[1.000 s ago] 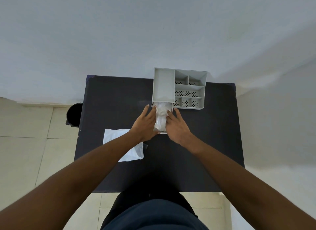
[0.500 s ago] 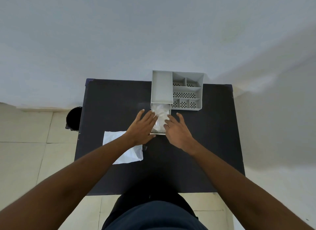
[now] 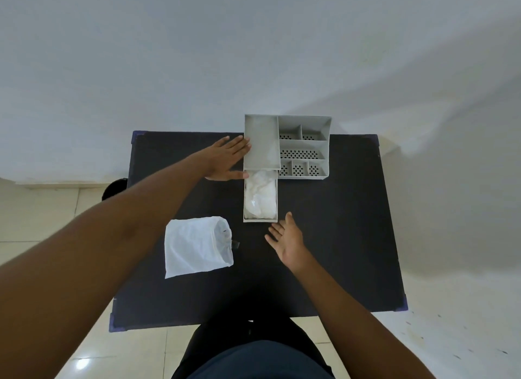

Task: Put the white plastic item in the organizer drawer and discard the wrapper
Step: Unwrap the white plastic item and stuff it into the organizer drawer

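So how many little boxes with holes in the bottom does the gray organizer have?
6 on the organizer: two at the back, one long one in the middle, three in front. The back-left one shows only a few holes.

A dark table (image 3: 324, 237) stands vs. a plain white wall (image 3: 197, 54). Its corners look a bit blue/purple. The floor (image 3: 36, 209) is pale, shiny tiles w/ thin lines between them. A bright spot of light shines on one tile near the bottom left. A round black bin (image 3: 114, 187) sits on the floor by the table's far left corner, partly hidden. Dark clothes (image 3: 253, 356) show at the bottom edge.
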